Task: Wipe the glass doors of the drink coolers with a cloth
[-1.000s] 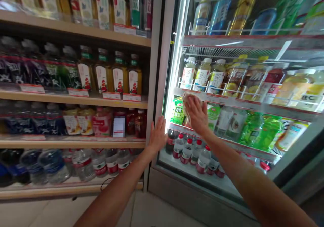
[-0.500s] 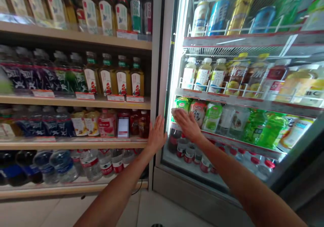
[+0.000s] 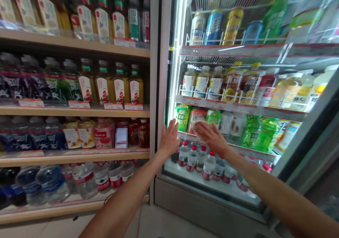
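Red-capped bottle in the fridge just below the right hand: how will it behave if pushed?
The bottle looks like clear, thin plastic, so it may flex when squeezed. Standing upright and taller than wide, it could tip if pushed high; its rounded sides suggest it would roll once down.

The left hand (image 3: 171, 139) and the right hand (image 3: 212, 138) are bare, as are the left forearm (image 3: 129, 196) and right forearm (image 3: 265, 185), which taper smoothly toward narrower wrists (image 3: 162, 155).
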Motion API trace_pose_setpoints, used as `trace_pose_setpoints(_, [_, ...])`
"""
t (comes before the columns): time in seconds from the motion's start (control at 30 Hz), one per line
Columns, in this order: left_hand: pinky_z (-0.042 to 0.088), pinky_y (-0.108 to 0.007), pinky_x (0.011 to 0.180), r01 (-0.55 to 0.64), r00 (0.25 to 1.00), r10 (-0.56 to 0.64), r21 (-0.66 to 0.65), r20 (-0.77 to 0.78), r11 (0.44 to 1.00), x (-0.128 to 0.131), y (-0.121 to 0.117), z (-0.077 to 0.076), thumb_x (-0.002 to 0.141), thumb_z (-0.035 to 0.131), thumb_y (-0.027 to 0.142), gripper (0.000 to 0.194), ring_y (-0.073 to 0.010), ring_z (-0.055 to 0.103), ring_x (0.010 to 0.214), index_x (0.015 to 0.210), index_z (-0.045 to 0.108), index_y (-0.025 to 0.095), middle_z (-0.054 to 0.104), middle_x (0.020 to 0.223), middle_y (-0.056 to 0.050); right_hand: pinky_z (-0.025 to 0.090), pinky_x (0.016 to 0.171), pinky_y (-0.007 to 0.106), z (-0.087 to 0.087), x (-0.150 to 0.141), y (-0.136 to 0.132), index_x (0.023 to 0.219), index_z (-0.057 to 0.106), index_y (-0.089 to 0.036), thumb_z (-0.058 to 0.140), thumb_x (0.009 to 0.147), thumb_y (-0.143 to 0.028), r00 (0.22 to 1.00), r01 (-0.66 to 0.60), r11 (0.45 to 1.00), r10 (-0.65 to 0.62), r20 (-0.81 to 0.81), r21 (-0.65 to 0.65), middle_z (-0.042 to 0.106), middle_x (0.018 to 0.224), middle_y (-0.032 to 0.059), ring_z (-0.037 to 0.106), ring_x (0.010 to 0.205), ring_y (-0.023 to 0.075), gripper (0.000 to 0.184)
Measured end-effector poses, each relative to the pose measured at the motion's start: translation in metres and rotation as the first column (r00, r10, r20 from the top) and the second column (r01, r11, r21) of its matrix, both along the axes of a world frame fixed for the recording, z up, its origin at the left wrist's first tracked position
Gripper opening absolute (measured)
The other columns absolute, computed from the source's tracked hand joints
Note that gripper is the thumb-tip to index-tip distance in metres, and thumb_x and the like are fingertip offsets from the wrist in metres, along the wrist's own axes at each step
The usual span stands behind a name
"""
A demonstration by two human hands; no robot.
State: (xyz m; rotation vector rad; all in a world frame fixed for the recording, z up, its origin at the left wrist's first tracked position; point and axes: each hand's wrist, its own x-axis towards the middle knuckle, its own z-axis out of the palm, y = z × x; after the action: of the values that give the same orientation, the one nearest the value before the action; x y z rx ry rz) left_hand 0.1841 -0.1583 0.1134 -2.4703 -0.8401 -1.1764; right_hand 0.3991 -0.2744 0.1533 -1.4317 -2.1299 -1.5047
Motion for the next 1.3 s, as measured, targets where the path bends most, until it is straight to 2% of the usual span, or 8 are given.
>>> trace_pose_setpoints(0.1, [0.021, -0.052, 0.111, -0.002, 1.0, 0.002, 0.033, 0.012, 0.999, 0.002, 0.002, 0.013, 0.08, 0.044, 0.018, 0.062, -0.0253, 0.022, 0.138, 0.139, 0.025, 0.012, 0.025, 0.148, -0.014, 0.015, 0.114, 0.048, 0.012, 0.004, 0.0, 0.138, 0.033, -0.028, 0.039, 0.083, -0.008, 0.996, -0.04, 0.996, 0.046, 0.078, -0.077, 0.038, 0.144, -0.0005, 0.022, 0.137, 0.0171, 0.059])
trace_pose_setpoints(0.27, [0.02, -0.051, 0.111, -0.041, 0.999, 0.039, 0.081, 0.024, 0.996, 0.004, 0.003, 0.045, 0.081, 0.045, 0.02, 0.061, -0.0255, 0.021, 0.138, 0.138, 0.026, 0.01, 0.024, 0.148, -0.015, 0.009, 0.11, 0.059, 0.108, 0.012, 0.013, 0.138, 0.035, -0.025, 0.038, 0.09, -0.026, 0.928, 0.212, 0.918, -0.082, -0.362, 0.335, 0.028, 0.149, 0.0057, 0.015, 0.139, 0.0261, 0.048])
trace_pose_setpoints(0.33, [0.021, -0.051, 0.111, -0.05, 0.999, 0.047, 0.096, 0.024, 0.994, 0.003, -0.001, 0.05, 0.081, 0.044, 0.02, 0.061, -0.0254, 0.021, 0.138, 0.138, 0.026, 0.01, 0.024, 0.148, -0.015, 0.01, 0.111, 0.057, 0.102, 0.008, 0.012, 0.139, 0.034, -0.024, 0.038, 0.09, -0.023, 0.942, 0.18, 0.932, -0.071, -0.329, 0.314, 0.028, 0.149, 0.006, 0.014, 0.139, 0.0257, 0.049])
trace_pose_setpoints(0.53, [0.022, -0.052, 0.11, -0.056, 0.998, 0.054, 0.122, 0.026, 0.991, -0.008, -0.009, 0.051, 0.08, 0.045, 0.02, 0.063, -0.0258, 0.023, 0.137, 0.14, 0.025, 0.013, 0.025, 0.148, -0.014, 0.018, 0.113, 0.049, 0.013, -0.011, 0.01, 0.137, 0.035, -0.023, 0.041, 0.084, -0.011, 0.994, -0.043, 0.994, 0.052, 0.096, -0.096, 0.038, 0.144, 0.0009, 0.031, 0.134, 0.0204, 0.055])
trace_pose_setpoints(0.77, [0.023, -0.052, 0.11, -0.126, 0.991, 0.115, 0.166, 0.073, 0.978, -0.034, 0.005, 0.068, 0.08, 0.045, 0.02, 0.062, -0.0258, 0.024, 0.137, 0.138, 0.026, 0.01, 0.024, 0.148, -0.016, 0.012, 0.11, 0.059, 0.127, -0.032, 0.056, 0.14, 0.029, -0.025, 0.038, 0.087, -0.015, 0.969, 0.087, 0.966, -0.024, -0.248, 0.245, 0.027, 0.149, 0.0056, 0.018, 0.139, 0.0258, 0.055])
trace_pose_setpoints(0.97, [0.024, -0.051, 0.11, -0.136, 0.989, 0.127, 0.132, 0.071, 0.982, -0.049, 0.015, 0.058, 0.078, 0.047, 0.019, 0.063, -0.0258, 0.025, 0.137, 0.138, 0.027, 0.011, 0.028, 0.147, -0.016, 0.02, 0.112, 0.048, 0.065, -0.058, 0.075, 0.141, 0.027, -0.023, 0.042, 0.081, -0.009, 0.98, -0.159, 0.984, 0.167, 0.107, -0.083, 0.036, 0.145, 0.0044, 0.029, 0.134, 0.0192, 0.063])
trace_pose_setpoints(1.17, [0.024, -0.053, 0.11, -0.092, 0.994, 0.087, 0.07, 0.071, 0.993, -0.045, 0.015, 0.048, 0.081, 0.046, 0.023, 0.062, -0.0261, 0.022, 0.138, 0.138, 0.024, 0.01, 0.025, 0.147, -0.018, 0.008, 0.11, 0.06, 0.135, -0.055, 0.084, 0.138, 0.034, -0.025, 0.037, 0.088, -0.018, 0.977, -0.023, 0.978, 0.066, -0.204, 0.206, 0.031, 0.147, 0.005, 0.02, 0.138, 0.0262, 0.051])
trace_pose_setpoints(1.3, [0.02, -0.053, 0.111, -0.063, 0.985, 0.056, 0.036, 0.161, 0.997, -0.027, 0.023, 0.047, 0.087, 0.04, 0.028, 0.059, -0.025, 0.017, 0.139, 0.14, 0.019, 0.011, 0.022, 0.149, -0.017, 0.007, 0.112, 0.058, 0.116, -0.056, 0.088, 0.137, 0.035, -0.022, 0.036, 0.089, -0.02, 0.979, -0.031, 0.98, 0.071, -0.193, 0.199, 0.032, 0.147, 0.0055, 0.017, 0.139, 0.0262, 0.049])
